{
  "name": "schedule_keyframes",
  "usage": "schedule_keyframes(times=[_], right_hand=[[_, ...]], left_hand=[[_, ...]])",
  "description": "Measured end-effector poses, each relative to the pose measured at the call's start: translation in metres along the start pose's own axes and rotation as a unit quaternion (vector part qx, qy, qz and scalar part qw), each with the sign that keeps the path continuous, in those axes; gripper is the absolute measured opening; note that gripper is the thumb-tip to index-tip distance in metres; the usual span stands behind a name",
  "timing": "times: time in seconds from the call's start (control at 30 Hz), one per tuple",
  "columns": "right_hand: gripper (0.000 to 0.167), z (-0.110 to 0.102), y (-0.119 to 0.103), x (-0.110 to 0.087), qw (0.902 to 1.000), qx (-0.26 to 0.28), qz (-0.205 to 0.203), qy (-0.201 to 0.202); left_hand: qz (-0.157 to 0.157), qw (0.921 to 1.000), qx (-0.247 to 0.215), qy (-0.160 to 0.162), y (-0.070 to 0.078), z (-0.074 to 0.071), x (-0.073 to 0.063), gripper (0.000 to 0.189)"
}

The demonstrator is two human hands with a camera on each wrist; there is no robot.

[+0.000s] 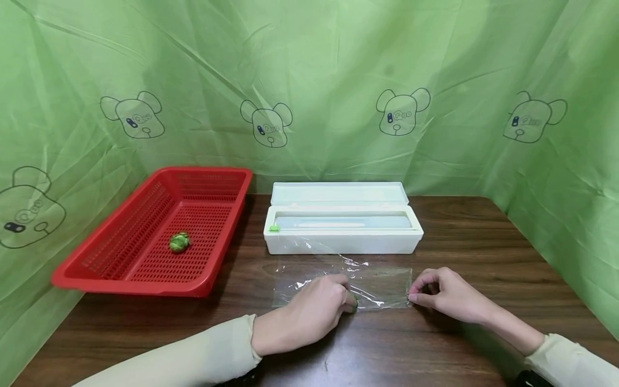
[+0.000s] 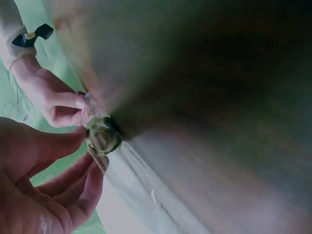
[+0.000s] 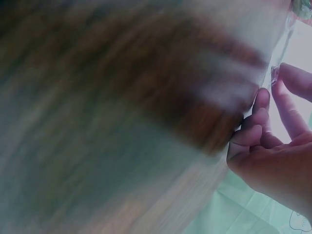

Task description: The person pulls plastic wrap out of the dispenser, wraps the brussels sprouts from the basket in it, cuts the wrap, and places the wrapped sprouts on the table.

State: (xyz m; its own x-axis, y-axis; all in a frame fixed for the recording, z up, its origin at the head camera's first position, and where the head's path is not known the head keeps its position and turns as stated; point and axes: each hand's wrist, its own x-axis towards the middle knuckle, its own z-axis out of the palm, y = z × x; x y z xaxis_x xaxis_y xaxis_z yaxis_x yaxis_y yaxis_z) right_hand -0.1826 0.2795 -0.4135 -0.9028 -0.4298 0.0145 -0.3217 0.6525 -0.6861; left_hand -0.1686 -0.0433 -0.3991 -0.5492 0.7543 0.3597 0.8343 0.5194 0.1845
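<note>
A sheet of cling film (image 1: 387, 282) lies on the table in front of the dispenser. My left hand (image 1: 311, 309) is over the film and holds a Brussels sprout (image 2: 103, 141) near the film's front edge; from the head view the hand hides most of it. In the left wrist view the thumb and fingers are around the sprout's side. At the film's right edge, my right hand (image 1: 452, 295) pinches the near corner between thumb and index finger. The right wrist view shows the pinched film end (image 3: 274, 74) at the fingertips.
A white cling film dispenser (image 1: 343, 244) stands behind the film, its lid (image 1: 338, 193) raised and a green slider (image 1: 274, 228) at its left end. To the left is a red basket (image 1: 208, 279) holding another Brussels sprout (image 1: 179, 242). Green cloth (image 1: 329, 54) encloses the table.
</note>
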Motion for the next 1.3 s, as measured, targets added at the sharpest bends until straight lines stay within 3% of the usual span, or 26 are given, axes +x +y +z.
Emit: schedule_keyframes(times=[0.1, 0.23, 0.33, 0.4, 0.5, 0.6, 0.9, 1.13, 1.3], right_hand=[[0.006, -0.002, -0.001, -0.001, 1.0000, 0.002, 0.003, 0.001], [0.006, -0.001, -0.009, -0.003, 0.9975, -0.032, -0.026, 0.058], [0.017, 0.006, -0.025, -0.004, 0.9859, -0.074, -0.084, 0.124], [0.023, 0.014, -0.038, -0.002, 0.9757, -0.087, -0.135, 0.149], [0.027, 0.028, -0.056, 0.004, 0.9612, -0.098, -0.211, 0.148], [0.026, 0.042, -0.067, 0.011, 0.9544, -0.105, -0.249, 0.127], [0.028, 0.067, -0.075, 0.030, 0.9616, -0.123, -0.219, 0.110], [0.025, 0.071, -0.075, 0.037, 0.9629, -0.134, -0.205, 0.113], [0.021, 0.069, -0.074, 0.043, 0.9634, -0.133, -0.208, 0.104]], left_hand=[[-0.015, 0.9995, -0.027, -0.011, -0.003, -0.001, 0.004, 0.016], [-0.033, 0.9967, -0.071, -0.020, -0.007, -0.002, 0.007, 0.015], [-0.042, 0.9943, -0.095, -0.023, -0.011, -0.001, 0.009, 0.013], [-0.046, 0.9927, -0.108, -0.025, -0.013, -0.002, 0.010, 0.010], [-0.051, 0.9905, -0.124, -0.029, -0.017, -0.002, 0.013, 0.006], [-0.064, 0.9857, -0.151, -0.037, -0.022, -0.002, 0.015, 0.006], [-0.102, 0.9725, -0.203, -0.052, -0.031, -0.004, 0.021, 0.009], [-0.118, 0.9716, -0.196, -0.058, -0.038, -0.006, 0.024, 0.014], [-0.143, 0.9633, -0.218, -0.064, -0.038, -0.010, 0.023, 0.013]])
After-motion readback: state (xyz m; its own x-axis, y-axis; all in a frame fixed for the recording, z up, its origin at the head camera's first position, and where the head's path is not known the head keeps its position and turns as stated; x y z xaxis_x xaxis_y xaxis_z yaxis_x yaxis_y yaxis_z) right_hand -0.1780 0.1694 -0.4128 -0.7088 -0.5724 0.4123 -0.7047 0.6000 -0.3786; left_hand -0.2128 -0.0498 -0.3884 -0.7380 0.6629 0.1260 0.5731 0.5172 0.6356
